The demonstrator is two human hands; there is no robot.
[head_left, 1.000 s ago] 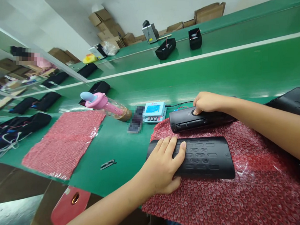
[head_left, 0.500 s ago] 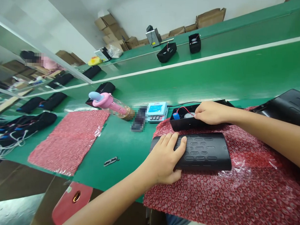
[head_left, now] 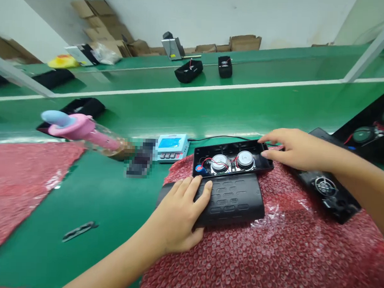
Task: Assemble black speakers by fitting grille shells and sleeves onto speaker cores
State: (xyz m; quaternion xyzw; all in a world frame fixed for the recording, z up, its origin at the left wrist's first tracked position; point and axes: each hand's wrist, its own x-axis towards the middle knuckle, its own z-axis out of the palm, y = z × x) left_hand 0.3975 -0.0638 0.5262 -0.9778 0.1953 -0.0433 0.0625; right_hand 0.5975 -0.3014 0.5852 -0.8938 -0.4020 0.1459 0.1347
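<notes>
My left hand [head_left: 181, 217] lies over a black speaker shell [head_left: 237, 200] with oval and mesh patterns, fingers across its top and thumb at the near edge. Just behind that shell is an open black speaker housing [head_left: 198, 154], showing two round speaker drivers [head_left: 245, 160], red wires and a blue cylindrical part [head_left: 201, 169]. Thumb and forefinger of my right hand [head_left: 294, 149] are apart at the housing's right end; whether they touch it I cannot tell. Beneath, red bubble wrap [head_left: 254, 255] covers the green bench. Under my right forearm lies another black casing part [head_left: 337, 203].
A light-blue device with a screen [head_left: 173, 148] stands left of the housing, its cable running behind. Farther left are a pink-lidded bottle [head_left: 97, 136], a blurred-out dark object [head_left: 143, 157] and a small grey strip [head_left: 78, 231]. More speaker housings [head_left: 188, 71] sit on the shelf.
The view has swung right, so the bench things appear farther left. My right hand has moved from inside the housing to its right end, uncovering both drivers. My left hand stays on the shell.
</notes>
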